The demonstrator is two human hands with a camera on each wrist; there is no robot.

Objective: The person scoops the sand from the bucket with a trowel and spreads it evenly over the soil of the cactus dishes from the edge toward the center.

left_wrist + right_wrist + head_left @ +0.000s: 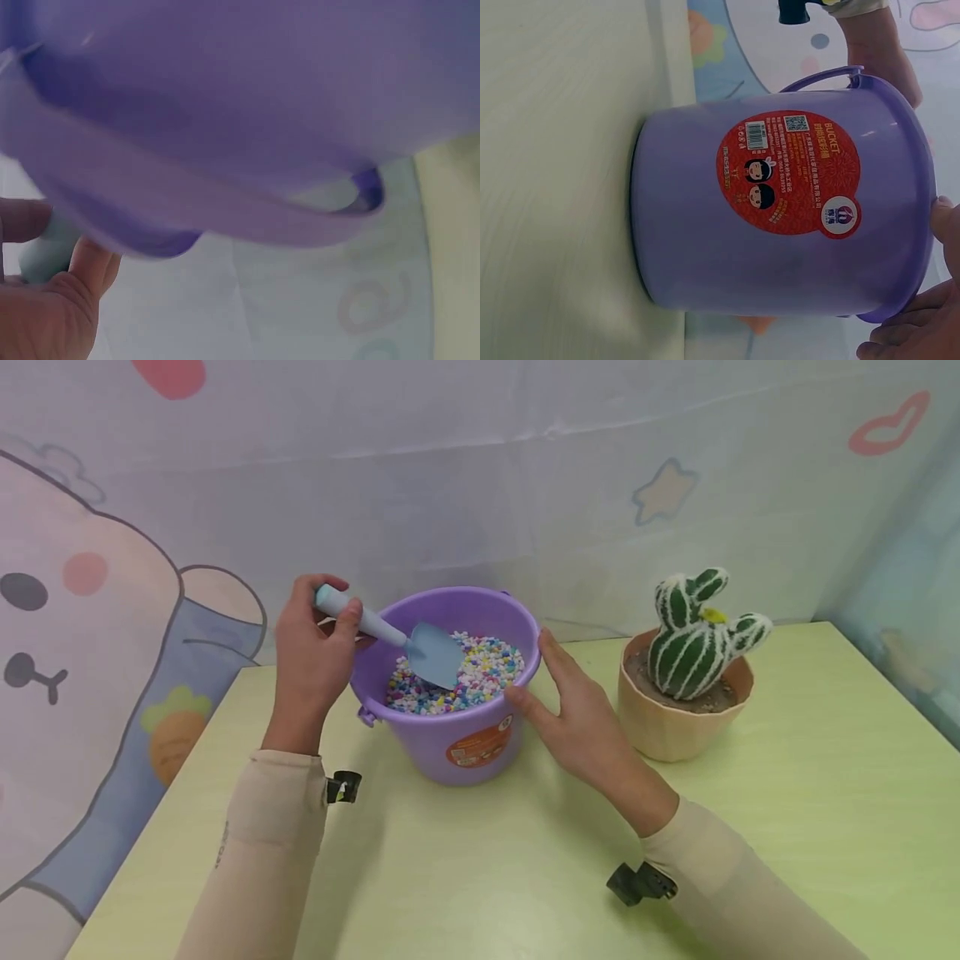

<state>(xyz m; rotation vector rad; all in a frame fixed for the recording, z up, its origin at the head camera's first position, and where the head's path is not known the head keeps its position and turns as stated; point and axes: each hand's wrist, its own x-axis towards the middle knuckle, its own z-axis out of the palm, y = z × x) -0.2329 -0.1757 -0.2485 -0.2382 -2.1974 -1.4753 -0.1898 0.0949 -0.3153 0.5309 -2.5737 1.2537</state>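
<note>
Beige sleeves [258,852] are lying nearest the camera, slanting over a pale green bench [480,877]. The left hand [311,647] is curling its fingers and thumb round the handle of a blue trowel [433,653], whose blade is slanting down inside a purple bucket [416,743], its tip at the coloured beads [491,664]. The right hand [581,714] is resting on the bucket's rim, thumb and fingers spread and nearly straight; how hard it is pressing, I cannot tell. A potted cactus [686,664] is standing near that hand.

Lifting the blade at a slant could be sending beads over the rim, and levering hard against the wall could be tipping the bucket if the right hand is bracing it only lightly.

Only the head view is showing the beads; the right wrist view is showing the red label [780,172] squarely and the bail [821,76], while the bucket is hiding the blade in the left.
</note>
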